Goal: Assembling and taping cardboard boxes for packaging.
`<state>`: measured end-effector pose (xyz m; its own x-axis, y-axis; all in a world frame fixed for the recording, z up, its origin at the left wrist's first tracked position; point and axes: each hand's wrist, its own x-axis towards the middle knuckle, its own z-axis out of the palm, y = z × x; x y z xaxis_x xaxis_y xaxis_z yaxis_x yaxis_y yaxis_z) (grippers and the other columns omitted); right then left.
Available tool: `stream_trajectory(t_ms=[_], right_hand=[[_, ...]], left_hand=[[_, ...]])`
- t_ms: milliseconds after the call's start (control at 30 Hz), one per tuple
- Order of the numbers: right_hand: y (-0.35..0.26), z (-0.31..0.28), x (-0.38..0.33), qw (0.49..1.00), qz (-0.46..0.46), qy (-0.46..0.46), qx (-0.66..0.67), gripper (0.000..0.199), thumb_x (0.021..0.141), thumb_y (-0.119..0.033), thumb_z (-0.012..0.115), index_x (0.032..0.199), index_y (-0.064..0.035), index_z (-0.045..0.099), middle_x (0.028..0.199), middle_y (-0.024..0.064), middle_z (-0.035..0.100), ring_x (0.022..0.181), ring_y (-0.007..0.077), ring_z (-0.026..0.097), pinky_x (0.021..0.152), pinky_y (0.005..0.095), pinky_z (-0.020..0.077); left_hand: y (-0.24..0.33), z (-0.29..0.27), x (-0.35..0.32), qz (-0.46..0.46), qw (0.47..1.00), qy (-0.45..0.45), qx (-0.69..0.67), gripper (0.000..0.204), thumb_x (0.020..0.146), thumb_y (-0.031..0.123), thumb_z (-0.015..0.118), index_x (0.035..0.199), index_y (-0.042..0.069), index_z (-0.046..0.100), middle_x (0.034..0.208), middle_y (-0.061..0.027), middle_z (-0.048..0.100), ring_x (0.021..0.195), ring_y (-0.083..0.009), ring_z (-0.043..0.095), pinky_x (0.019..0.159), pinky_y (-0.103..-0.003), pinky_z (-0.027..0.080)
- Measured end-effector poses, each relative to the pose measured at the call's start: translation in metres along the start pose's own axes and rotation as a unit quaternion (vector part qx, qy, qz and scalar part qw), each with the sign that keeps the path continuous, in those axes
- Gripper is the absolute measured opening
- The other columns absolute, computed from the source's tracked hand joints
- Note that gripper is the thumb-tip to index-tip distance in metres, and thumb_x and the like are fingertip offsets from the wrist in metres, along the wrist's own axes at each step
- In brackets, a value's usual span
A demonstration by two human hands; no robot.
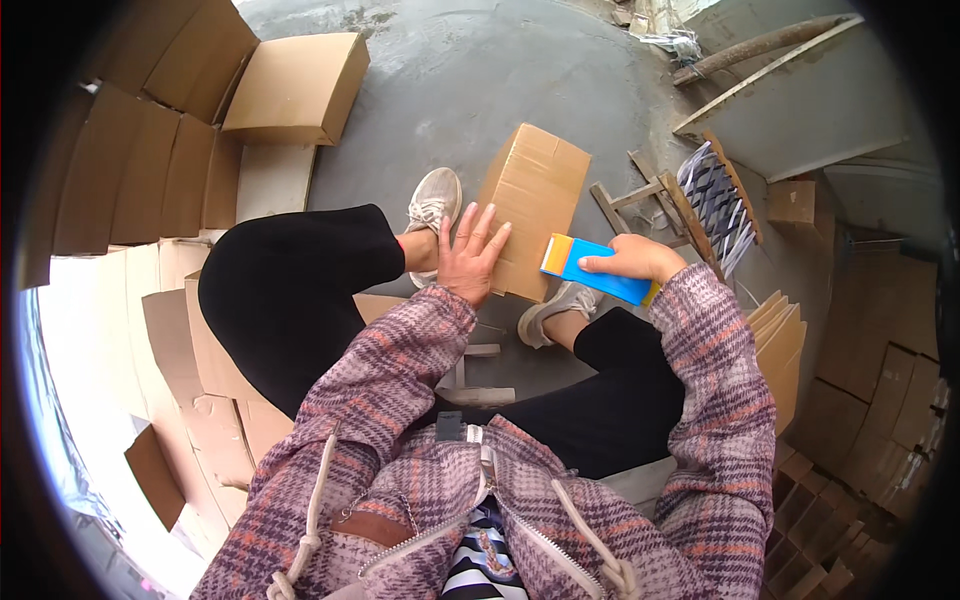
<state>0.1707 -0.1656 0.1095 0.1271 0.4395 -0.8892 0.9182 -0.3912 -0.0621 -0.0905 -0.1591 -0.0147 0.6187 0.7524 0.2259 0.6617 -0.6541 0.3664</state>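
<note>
A closed brown cardboard box (540, 180) stands on the floor between my feet, in front of me. My left hand (472, 258) is open, fingers spread, at the box's near left side, its fingertips against the cardboard. My right hand (640, 260) is closed around a flat, blue, box-shaped thing (612, 279) with a yellow-orange end; I cannot make out its exact kind. The thumb lies along its top face. Its orange end is at the box's near right edge; whether they touch I cannot tell.
Stacked cardboard boxes (150, 160) line the left, with another box (295, 85) at the stack's end. To the right stands a small wooden stool (715, 200) with a woven seat. Flattened cardboard (780, 350) leans by my right arm. A large grey panel (800, 100) stands far right.
</note>
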Motion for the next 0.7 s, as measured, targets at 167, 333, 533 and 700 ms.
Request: stream_trajectory(t_ms=[167, 333, 533, 700], right_hand=[[-0.015, -0.003, 0.001, 0.999, -0.036, 0.004, -0.002, 0.080, 0.069, -0.066, 0.055, 0.099, 0.0070, 0.065, 0.100, 0.0253, 0.063, 0.087, 0.0334, 0.064, 0.076, 0.0395, 0.0480], [0.003, -0.001, 0.004, 0.998, -0.048, -0.003, 0.033, 0.078, 0.069, -0.065, 0.056, 0.099, 0.0063, 0.065, 0.100, 0.0249, 0.063, 0.087, 0.0335, 0.063, 0.077, 0.0398, 0.0479], [0.024, 0.020, 0.016, 0.992, -0.115, -0.004, 0.046, 0.081, 0.072, -0.068, 0.052, 0.098, 0.0082, 0.064, 0.093, 0.0253, 0.064, 0.084, 0.0337, 0.063, 0.073, 0.0391, 0.0491], [0.049, 0.036, 0.026, 0.979, -0.166, 0.014, 0.119, 0.078, 0.073, -0.067, 0.054, 0.099, 0.0058, 0.063, 0.093, 0.0240, 0.064, 0.085, 0.0331, 0.063, 0.074, 0.0387, 0.0492]], left_hand=[[-0.003, -0.004, 0.003, 0.182, 0.974, -0.134, 0.000, 0.063, 0.082, 0.034, 0.051, 0.134, 0.001, 0.039, 0.143, -0.0132, 0.034, 0.137, -0.0255, 0.024, 0.112, -0.043, 0.016], [0.001, -0.012, 0.021, 0.220, 0.956, -0.190, -0.032, 0.061, 0.086, 0.032, 0.045, 0.137, 0.000, 0.033, 0.145, -0.0145, 0.029, 0.138, -0.0263, 0.021, 0.112, -0.042, 0.015], [0.017, -0.001, 0.039, 0.204, 0.961, -0.187, 0.022, 0.064, 0.083, 0.030, 0.046, 0.138, -0.001, 0.031, 0.147, -0.0153, 0.026, 0.138, -0.0271, 0.020, 0.113, -0.043, 0.012], [0.021, 0.000, 0.045, 0.201, 0.957, -0.209, 0.030, 0.067, 0.083, 0.034, 0.047, 0.139, 0.000, 0.030, 0.147, -0.0157, 0.025, 0.139, -0.0278, 0.018, 0.113, -0.043, 0.009]])
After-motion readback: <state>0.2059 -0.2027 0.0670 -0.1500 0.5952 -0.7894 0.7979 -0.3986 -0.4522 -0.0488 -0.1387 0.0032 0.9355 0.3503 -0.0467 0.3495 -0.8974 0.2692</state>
